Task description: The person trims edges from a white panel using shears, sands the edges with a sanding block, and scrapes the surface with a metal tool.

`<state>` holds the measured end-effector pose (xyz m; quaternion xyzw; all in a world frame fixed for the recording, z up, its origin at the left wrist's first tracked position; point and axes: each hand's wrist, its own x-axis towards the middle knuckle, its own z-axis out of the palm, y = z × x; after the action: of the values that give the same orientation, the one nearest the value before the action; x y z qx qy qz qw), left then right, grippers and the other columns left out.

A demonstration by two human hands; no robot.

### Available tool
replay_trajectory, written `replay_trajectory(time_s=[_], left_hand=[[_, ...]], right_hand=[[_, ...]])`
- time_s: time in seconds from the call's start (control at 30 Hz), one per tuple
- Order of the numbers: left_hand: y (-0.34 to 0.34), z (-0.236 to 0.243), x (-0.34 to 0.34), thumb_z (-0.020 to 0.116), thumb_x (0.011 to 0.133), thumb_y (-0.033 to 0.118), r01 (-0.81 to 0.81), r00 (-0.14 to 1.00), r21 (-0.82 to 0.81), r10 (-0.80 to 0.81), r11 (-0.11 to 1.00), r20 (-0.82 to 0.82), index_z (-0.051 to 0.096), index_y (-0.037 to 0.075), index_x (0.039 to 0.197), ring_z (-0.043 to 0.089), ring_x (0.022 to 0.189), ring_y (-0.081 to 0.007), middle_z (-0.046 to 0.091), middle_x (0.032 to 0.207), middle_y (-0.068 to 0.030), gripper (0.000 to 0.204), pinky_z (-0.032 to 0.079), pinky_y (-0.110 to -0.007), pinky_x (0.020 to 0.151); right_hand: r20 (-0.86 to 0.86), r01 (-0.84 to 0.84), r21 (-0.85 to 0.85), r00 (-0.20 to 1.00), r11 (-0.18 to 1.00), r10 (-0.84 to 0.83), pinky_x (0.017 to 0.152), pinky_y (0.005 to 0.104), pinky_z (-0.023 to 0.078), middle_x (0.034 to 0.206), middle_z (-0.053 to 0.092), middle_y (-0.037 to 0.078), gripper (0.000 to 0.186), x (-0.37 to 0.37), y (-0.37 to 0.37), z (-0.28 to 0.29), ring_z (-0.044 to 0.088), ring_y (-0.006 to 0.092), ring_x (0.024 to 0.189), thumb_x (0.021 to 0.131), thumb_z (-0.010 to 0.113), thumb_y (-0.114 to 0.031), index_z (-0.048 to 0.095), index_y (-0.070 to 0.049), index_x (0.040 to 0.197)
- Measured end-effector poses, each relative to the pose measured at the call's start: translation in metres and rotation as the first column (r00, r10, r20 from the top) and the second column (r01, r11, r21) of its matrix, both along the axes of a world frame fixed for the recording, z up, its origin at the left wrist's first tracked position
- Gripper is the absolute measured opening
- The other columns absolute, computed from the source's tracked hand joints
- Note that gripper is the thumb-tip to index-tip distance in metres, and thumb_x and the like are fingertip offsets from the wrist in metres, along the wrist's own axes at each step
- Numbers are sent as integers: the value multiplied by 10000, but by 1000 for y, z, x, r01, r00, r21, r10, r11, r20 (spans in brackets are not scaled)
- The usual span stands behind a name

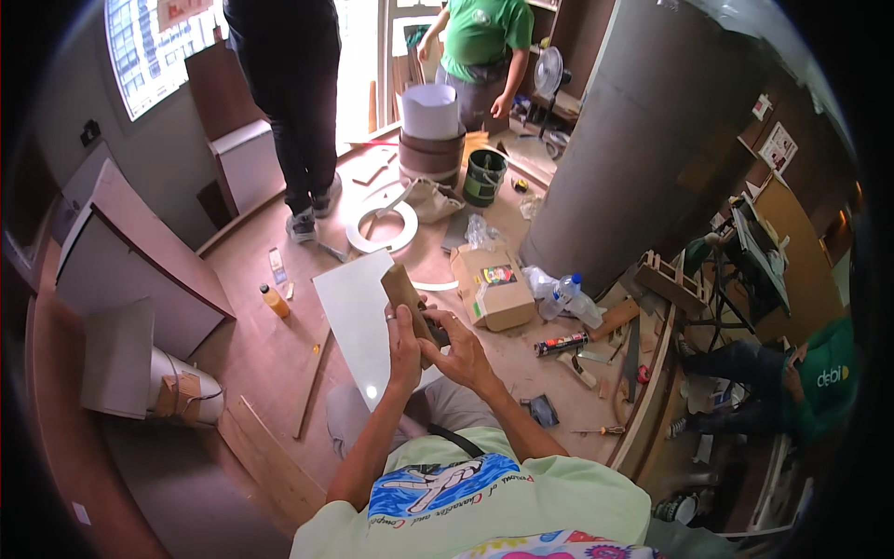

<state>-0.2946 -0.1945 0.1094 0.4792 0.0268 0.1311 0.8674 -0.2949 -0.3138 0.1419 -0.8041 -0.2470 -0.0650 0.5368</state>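
Observation:
My left hand (403,352) and my right hand (454,348) are closed around a brown, bar-shaped block (401,285), held upright at a slant in front of me. The fingers of both hands hide much of its lower end. Behind and beneath the block lies a white rectangular board (349,321) over my lap. A long wooden strip (311,387) rests on the work surface to its left, near a bottle of orange liquid (276,301). A cardboard box (491,296) sits just beyond my right hand.
A dark-trousered person (293,112) and someone in green (475,42) stand ahead; another (805,382) sits at right. Around lie a white tape roll (361,239), buckets (484,186), water bottles (563,298) and a caulking tube (559,345). A large grey column (633,130) rises right of centre.

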Motion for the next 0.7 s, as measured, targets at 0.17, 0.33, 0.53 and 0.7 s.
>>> replay_trajectory(time_s=[0.17, 0.33, 0.53, 0.7], left_hand=[[-19, 15, -21, 366, 1111, 362, 102, 984, 138, -120, 985, 129, 444, 15, 1332, 652, 986, -180, 627, 1094, -112, 418, 564, -311, 845], [-56, 27, -22, 376, 1109, 355, 165, 926, 272, -244, 948, 289, 394, 7, 1399, 643, 1054, -182, 622, 1200, -130, 453, 574, -317, 856], [-76, 48, 13, 344, 1110, 393, 420, 879, 221, -455, 880, 144, 476, -10, 1381, 658, 1049, -224, 627, 1254, -139, 503, 548, -357, 926], [-72, 61, 5, 213, 1059, 614, 734, 678, -6, -731, 679, 77, 518, -31, 1363, 689, 1047, -268, 645, 1259, -169, 776, 598, -424, 914]], right_hand=[[44, 60, 2, 997, 998, -60, 916, 371, 535, 1229, 656, 149, 455, -38, -31, 11, 668, 248, 1069, 919, 718, -179, 564, -32, 1321], [-44, 151, 167, 988, 974, -145, 926, 362, 522, 1205, 666, 128, 372, -60, -67, 12, 655, 210, 1079, 939, 697, -146, 594, -20, 1274], [261, 345, 152, 890, 926, -375, 878, 384, 519, 1006, 700, 150, 237, -75, -111, 10, 672, 267, 1026, 921, 712, -169, 686, -20, 1103], [246, 457, 188, 835, 869, -492, 788, 363, 526, 963, 708, 136, 195, -94, -123, 60, 698, 280, 880, 917, 712, -157, 695, -59, 1085]])
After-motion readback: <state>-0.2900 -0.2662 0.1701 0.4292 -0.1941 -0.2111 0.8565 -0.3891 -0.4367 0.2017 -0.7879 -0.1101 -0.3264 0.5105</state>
